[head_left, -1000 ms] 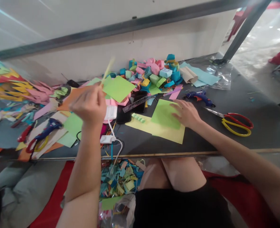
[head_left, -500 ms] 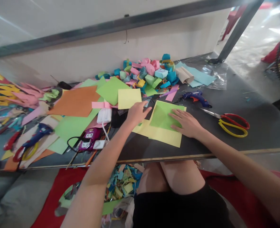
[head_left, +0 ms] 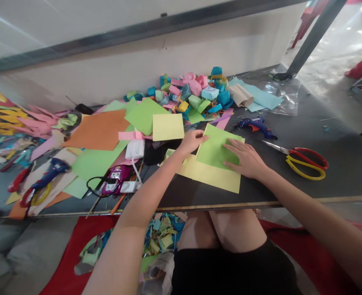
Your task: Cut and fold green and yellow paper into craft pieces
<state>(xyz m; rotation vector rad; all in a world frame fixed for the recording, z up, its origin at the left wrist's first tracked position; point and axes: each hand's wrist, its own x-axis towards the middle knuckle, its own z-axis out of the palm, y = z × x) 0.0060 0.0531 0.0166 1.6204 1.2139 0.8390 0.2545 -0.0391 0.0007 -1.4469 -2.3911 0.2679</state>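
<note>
My left hand [head_left: 193, 141] is at the left edge of a light green paper sheet [head_left: 213, 147], its thumb and fingers closed on that edge. My right hand [head_left: 247, 159] lies on the sheet's right side, fingers spread and stretched out. Beneath the green sheet are pale yellow sheets [head_left: 220, 179], partly covered and sticking out toward the table's front. A small yellow sheet [head_left: 168, 127] lies beyond my left wrist. Scissors [head_left: 305, 162] with one red and one yellow handle lie slightly open to the right of my right hand.
A blue glue gun [head_left: 256, 126] lies behind the scissors. Folded coloured paper pieces [head_left: 196, 94] are heaped by the wall. On the left are orange paper [head_left: 99, 130], another glue gun [head_left: 53, 170], and a purple device [head_left: 117, 180] with cables. Paper scraps [head_left: 162, 235] fill a bag below the table.
My left hand has moved right, from beside the papers to the green sheet's left edge, and its fingers have closed there. My right hand stays flat on the sheet.
</note>
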